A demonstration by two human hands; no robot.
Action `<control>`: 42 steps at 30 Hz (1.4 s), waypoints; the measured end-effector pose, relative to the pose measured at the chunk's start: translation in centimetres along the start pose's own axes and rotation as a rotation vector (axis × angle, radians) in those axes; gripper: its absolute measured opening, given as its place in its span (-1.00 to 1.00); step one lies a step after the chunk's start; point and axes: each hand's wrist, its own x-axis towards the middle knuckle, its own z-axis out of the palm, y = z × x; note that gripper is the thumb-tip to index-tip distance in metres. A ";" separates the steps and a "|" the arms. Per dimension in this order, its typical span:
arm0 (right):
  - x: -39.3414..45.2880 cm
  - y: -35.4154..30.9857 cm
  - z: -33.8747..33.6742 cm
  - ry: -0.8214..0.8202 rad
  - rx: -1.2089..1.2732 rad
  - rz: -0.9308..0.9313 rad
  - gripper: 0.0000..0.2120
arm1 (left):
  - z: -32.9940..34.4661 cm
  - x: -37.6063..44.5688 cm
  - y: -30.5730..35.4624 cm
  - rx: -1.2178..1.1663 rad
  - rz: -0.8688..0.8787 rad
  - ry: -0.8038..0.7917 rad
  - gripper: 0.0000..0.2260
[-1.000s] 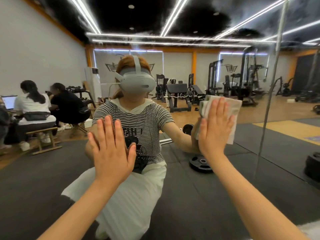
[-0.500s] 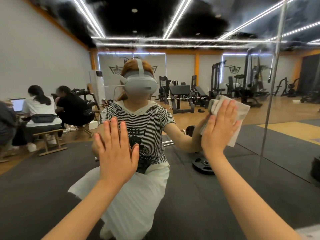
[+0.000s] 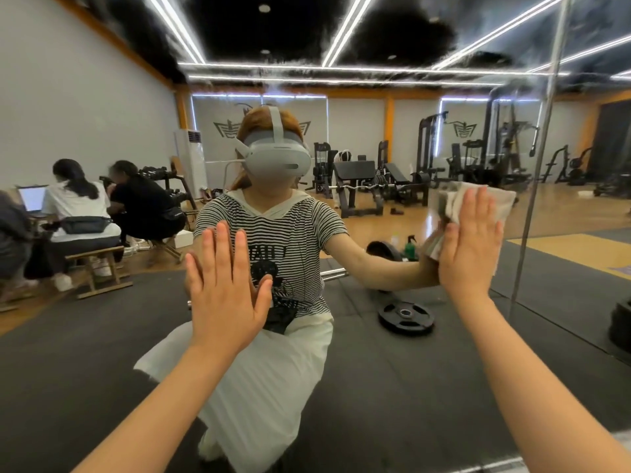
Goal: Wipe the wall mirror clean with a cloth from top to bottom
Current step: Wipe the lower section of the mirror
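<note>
Both palms flat on mirror (image 3: pixel 392 370) — right hand (image 3: pixel 473 249) pressing cloth (image 3: pixel 454 206), left hand (image 3: pixel 227 295) bare

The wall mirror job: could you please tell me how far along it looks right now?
Done: nothing shows as finished; the large wall mirror has no clear wiped-versus-unwiped boundary. In hand: the right hand presses a crumpled pale cloth flat against the glass at mid-height, while the left hand rests open on it. Left: the glass below the cloth, down to the bottom edge.
</note>
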 end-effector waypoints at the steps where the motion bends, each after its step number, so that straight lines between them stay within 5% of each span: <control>1: 0.2 -0.2 -0.1 0.021 0.028 0.046 -0.44 | 0.0 0.0 0.0 0.000 -0.003 0.000 -0.30; 6: 0.3 -5.5 1.1 0.120 0.119 0.336 -0.42 | 0.2 0.0 0.2 0.019 0.000 0.019 -0.28; 11: -3.1 -8.2 2.9 0.000 -0.032 -0.318 -0.43 | 0.1 0.0 0.1 -0.003 0.008 0.015 -0.30; 14: -1.9 -4.3 1.9 -0.066 -0.050 -0.516 -0.47 | 0.0 0.0 -0.1 -0.006 0.011 0.009 -0.30; 22: 1.8 4.7 -1.7 -0.039 -0.003 0.011 -0.44 | 0.0 -0.1 0.3 -0.008 -0.022 0.009 -0.30; 29: 1.2 -0.5 0.1 0.068 0.106 0.295 -0.41 | 0.4 -0.4 1.2 0.017 -0.076 0.037 -0.35; 31: 0.0 -3.1 0.9 0.050 0.066 0.203 -0.41 | 0.4 -0.3 1.3 0.017 -0.083 0.037 -0.36; 37: -6.4 -10.6 3.6 -0.093 -0.066 -0.485 -0.36 | 0.2 -0.5 0.9 0.016 -0.061 0.008 -0.36; 42: -3.8 -5.7 2.9 -0.065 -0.143 -0.577 -0.45 | -0.1 -0.5 0.7 0.022 -0.053 -0.017 -0.36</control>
